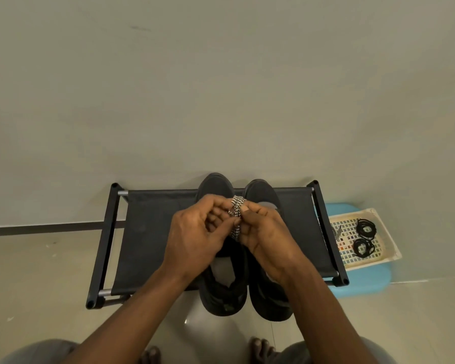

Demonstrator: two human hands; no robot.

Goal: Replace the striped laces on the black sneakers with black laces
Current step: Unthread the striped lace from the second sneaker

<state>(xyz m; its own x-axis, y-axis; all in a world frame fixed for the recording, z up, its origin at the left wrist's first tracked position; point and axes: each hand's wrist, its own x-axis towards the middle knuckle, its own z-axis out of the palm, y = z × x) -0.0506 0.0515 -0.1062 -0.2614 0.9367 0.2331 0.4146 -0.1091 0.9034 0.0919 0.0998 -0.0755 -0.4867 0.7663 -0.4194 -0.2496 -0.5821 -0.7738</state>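
Note:
Two black sneakers stand side by side on a low black fabric rack [153, 232], toes toward the wall: the left sneaker [222, 285] and the right sneaker [267, 298]. Above them my left hand [195, 232] and my right hand [268, 232] meet, both pinching a bundled black-and-white striped lace [237, 208] between the fingertips. My hands hide the sneakers' eyelet areas. Two coiled black laces [365, 227] [363, 247] lie in a white basket [389, 240] to the right.
The basket rests on a light blue stool [363, 279] right of the rack, and another striped lace [336, 232] shows at its left edge. A pale wall rises right behind the rack. My knees and bare toes sit at the bottom on the tiled floor.

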